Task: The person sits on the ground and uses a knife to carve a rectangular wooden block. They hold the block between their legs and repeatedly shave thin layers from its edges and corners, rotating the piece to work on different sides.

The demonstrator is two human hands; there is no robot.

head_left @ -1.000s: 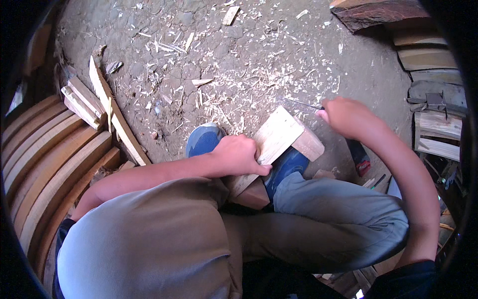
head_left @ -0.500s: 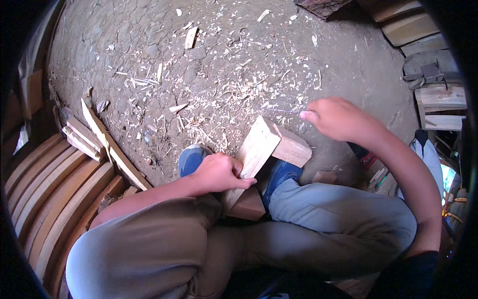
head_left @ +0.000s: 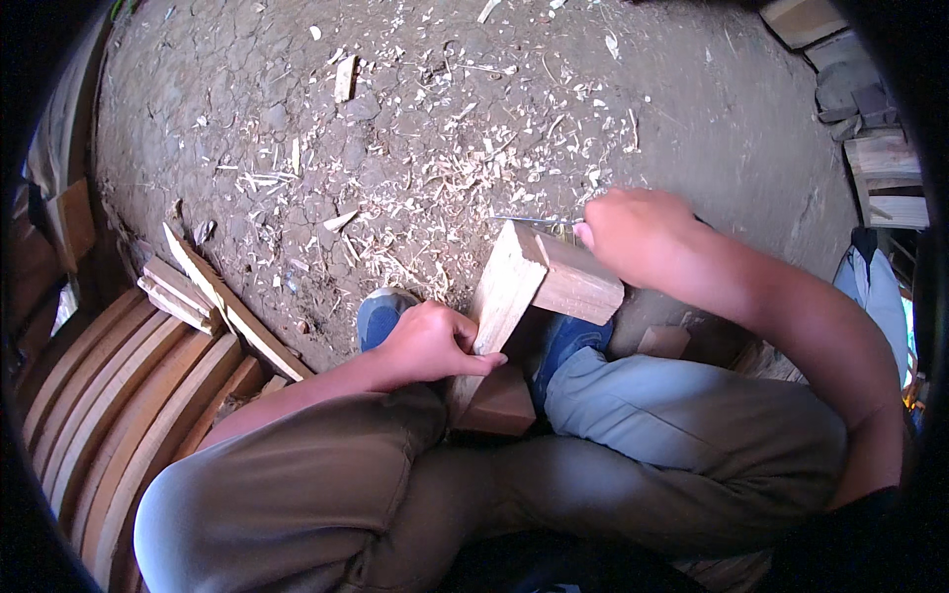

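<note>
My left hand (head_left: 432, 343) is closed around a pale wooden piece (head_left: 505, 287), thumb along its near face. The piece slants up between my feet, and its upper end lies against a squared wooden block (head_left: 576, 280). A darker wood block (head_left: 497, 403) sits under its lower end. My right hand (head_left: 633, 232) is closed on a knife, its handle hidden in the fist. The thin knife blade (head_left: 539, 219) points left, just beyond the upper end of the piece; whether it touches the wood I cannot tell.
Wood shavings (head_left: 465, 168) lie scattered over the dirt floor. Curved wooden boards (head_left: 129, 395) are stacked at the left, beside a long splintered strip (head_left: 222, 292). More timber (head_left: 885, 173) stands at the far right. My blue shoes (head_left: 384, 314) flank the work.
My right hand and the knife have moved a little left, closer over the upper end of the wooden piece. My left hand keeps its grip. The whole view has shifted slightly.
</note>
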